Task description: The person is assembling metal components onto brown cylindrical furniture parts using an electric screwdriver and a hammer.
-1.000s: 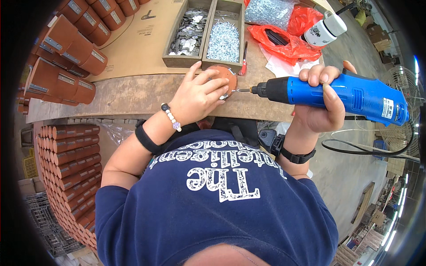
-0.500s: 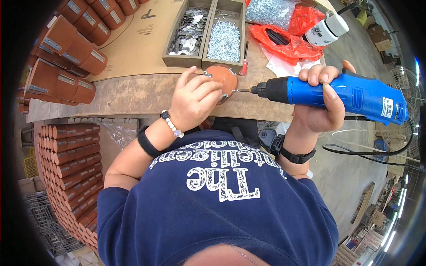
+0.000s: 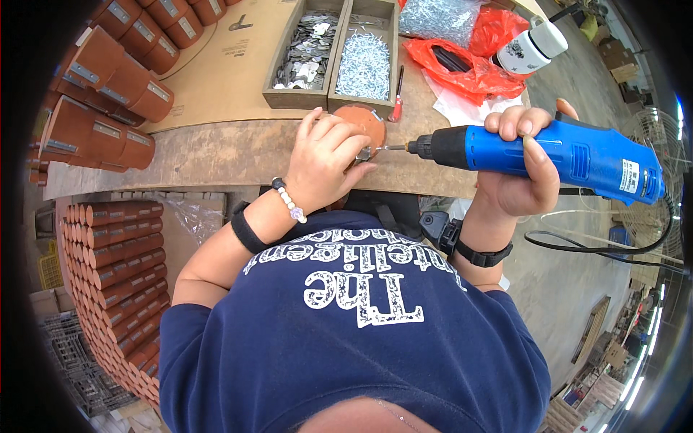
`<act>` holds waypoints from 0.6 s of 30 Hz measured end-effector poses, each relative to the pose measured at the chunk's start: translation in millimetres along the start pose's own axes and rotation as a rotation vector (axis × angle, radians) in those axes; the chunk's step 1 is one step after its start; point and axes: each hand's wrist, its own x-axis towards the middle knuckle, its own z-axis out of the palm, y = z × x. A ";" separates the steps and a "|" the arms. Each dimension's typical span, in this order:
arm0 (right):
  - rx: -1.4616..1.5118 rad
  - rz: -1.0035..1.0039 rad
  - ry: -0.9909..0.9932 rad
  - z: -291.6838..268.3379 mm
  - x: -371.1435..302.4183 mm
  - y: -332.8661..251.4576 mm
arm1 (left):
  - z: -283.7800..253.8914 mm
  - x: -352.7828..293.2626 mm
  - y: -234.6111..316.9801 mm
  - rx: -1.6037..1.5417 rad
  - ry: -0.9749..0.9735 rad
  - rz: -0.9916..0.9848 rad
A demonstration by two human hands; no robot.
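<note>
At the near edge of the table, the left hand bends its fingers over a reddish-brown disc, grip unclear; the right hand wraps a blue power screwdriver, bit at the disc's rim; beyond stands a wooden tray of screws

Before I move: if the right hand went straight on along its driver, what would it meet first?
Probably the metal piece at the edge of the brown disc, by the left hand: the driver in the right hand points its bit there. Depth is unclear; they may be touching.
</note>
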 end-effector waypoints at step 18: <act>-0.036 0.014 -0.058 7.7 -3.7 13.3 | 11.8 -13.9 -5.9 0.034 0.127 -0.032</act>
